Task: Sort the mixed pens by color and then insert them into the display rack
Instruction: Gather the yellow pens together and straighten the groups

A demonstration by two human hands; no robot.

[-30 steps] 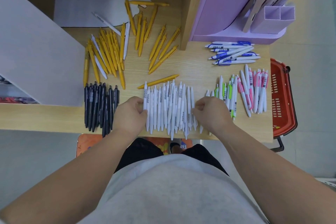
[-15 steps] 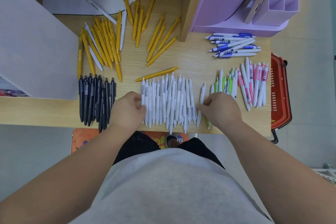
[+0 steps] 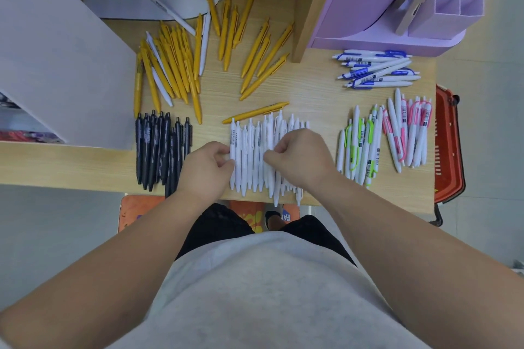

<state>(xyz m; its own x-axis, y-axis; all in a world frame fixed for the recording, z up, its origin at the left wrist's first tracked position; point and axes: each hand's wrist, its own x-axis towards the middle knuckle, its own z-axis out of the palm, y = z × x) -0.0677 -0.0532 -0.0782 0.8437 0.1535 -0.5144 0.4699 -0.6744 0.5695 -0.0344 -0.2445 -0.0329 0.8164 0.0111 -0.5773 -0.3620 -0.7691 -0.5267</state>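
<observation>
A row of all-white pens (image 3: 251, 150) lies side by side at the front edge of the wooden table (image 3: 312, 91). My left hand (image 3: 205, 170) holds the leftmost white pens with curled fingers. My right hand (image 3: 300, 160) lies on the right half of the row, its fingers curled over and pinching several pens. Other sorted piles lie around: black pens (image 3: 158, 147), yellow pens (image 3: 181, 62), blue-clip pens (image 3: 374, 69), green-clip pens (image 3: 358, 144), pink-clip pens (image 3: 407, 130). The purple display rack (image 3: 382, 20) stands at the back right.
A few white pens (image 3: 170, 10) are mixed into the yellow pile. A single yellow pen (image 3: 255, 112) lies just behind the white row. A grey panel (image 3: 56, 65) fills the left side. A red basket (image 3: 449, 150) hangs off the table's right edge.
My right hand has slid left from the stray pens beside the green pile onto the white row, pushing them together. My left hand stayed at the row's left end.
</observation>
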